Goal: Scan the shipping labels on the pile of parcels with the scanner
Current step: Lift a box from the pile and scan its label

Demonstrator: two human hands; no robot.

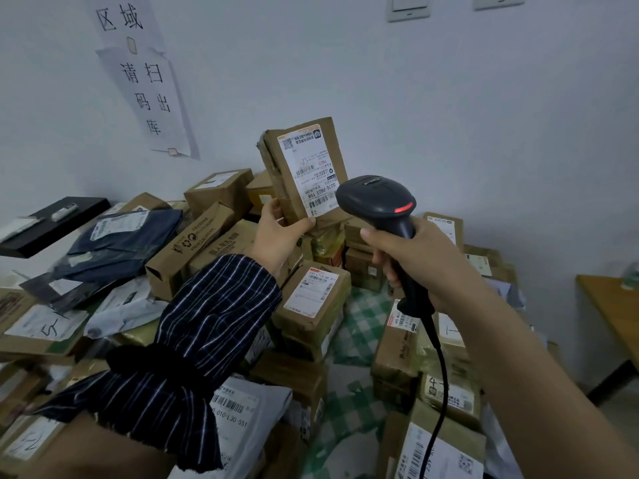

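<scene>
My left hand grips the bottom edge of a small brown cardboard parcel and holds it upright above the pile. Its white shipping label faces me. My right hand grips the handle of a black corded scanner. The scanner's head sits just right of the label's lower corner, and a red light glows on its top. Below both hands lies the pile of parcels, brown boxes and plastic mailers with labels.
A green checked cloth shows between the boxes. Dark blue mailers lie at the left, near a black flat box. A wooden table stands at the right. Paper signs hang on the wall behind.
</scene>
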